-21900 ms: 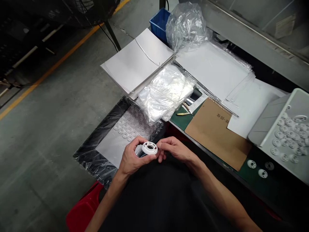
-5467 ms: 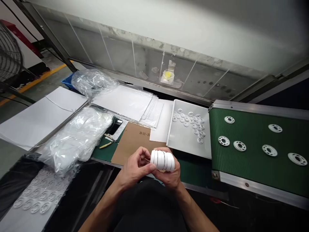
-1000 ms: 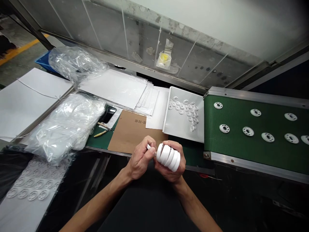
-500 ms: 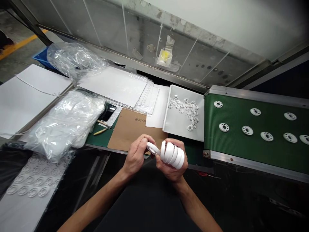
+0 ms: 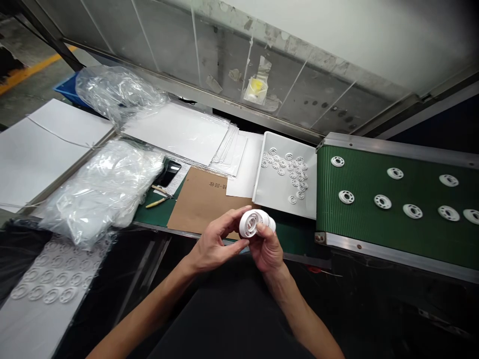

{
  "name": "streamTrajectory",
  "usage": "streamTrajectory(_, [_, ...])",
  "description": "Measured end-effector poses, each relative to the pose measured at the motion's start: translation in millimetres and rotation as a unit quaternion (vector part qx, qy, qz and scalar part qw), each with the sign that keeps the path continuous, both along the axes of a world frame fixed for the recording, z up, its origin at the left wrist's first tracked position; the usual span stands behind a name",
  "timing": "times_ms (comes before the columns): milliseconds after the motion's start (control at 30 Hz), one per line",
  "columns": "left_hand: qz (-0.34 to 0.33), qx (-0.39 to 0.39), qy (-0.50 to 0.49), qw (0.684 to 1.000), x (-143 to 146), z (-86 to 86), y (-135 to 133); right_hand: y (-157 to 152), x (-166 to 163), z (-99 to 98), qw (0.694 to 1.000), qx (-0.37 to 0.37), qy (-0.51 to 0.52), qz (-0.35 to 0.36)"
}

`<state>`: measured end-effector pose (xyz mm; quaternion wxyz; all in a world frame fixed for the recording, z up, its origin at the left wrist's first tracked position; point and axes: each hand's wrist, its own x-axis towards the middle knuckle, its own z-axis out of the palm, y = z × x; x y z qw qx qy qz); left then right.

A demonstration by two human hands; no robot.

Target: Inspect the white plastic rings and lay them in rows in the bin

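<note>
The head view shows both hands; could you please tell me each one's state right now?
Left hand: closed on the stack of white rings at its front end.
Right hand: closed, holding the same stack.

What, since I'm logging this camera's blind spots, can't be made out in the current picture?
All in the head view:
- Number of held white rings: the right grip and the rings' overlap hide some.
- Farthest-right belt ring on the green belt: cut by the right edge.
- Contents of the blue bin: the plastic bag blocks the view.
- Text on the printed sheet beside the phone: too small to read.
</note>
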<state>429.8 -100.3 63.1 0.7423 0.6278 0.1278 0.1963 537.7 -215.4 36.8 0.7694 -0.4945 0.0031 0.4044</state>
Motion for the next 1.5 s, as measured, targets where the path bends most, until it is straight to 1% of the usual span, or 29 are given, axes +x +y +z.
streamTrajectory(67, [0.004,0.004,0.020,1.000,0,-0.8,3,0,-3,-2.1,0.998,0.002,0.067,0.015])
streamTrajectory(133, [0.014,0.000,0.039,0.999,0,-1.3,5,-1,-5,-3.4,0.995,0.002,0.092,0.029])
streamTrajectory(300, [0.037,-0.022,0.049,0.998,-2,-0.2,7,-2,-7,-3.0,0.996,-0.003,0.060,0.060])
streamTrajectory(500, [0.051,-0.046,0.042,0.997,-3,0.9,3,-4,-10,-1.9,0.997,0.005,0.054,0.058])
streamTrajectory(733, [0.054,-0.066,0.060,0.995,-4,1.6,-1,-7,-10,-1.8,0.997,-0.007,0.036,0.061])
streamTrajectory(900, [0.084,-0.063,0.081,0.991,-3,1.6,0,-6,-10,-0.1,0.998,0.010,0.028,0.058])
streamTrajectory(1033, [0.104,-0.060,0.109,0.987,-2,0.6,2,-5,-8,1.1,0.998,0.020,0.000,0.054])
streamTrajectory(1167, [0.114,-0.095,0.124,0.981,0,-1.4,4,-3,-7,3.7,0.998,0.017,-0.007,0.061])
streamTrajectory(1267, [0.111,-0.128,0.130,0.977,1,-1.4,5,-2,-6,5.4,0.998,0.017,-0.014,0.056])
streamTrajectory(1367, [0.095,-0.147,0.136,0.975,2,-1.3,7,-2,-4,6.2,0.998,0.015,-0.025,0.050])
streamTrajectory(1433, [0.075,-0.142,0.135,0.978,1,-2.4,8,-2,-2,6.8,0.999,0.018,-0.026,0.044])
streamTrajectory(1500, [0.051,-0.114,0.133,0.983,0,-4.4,8,-1,0,8.0,0.999,0.021,-0.025,0.033])
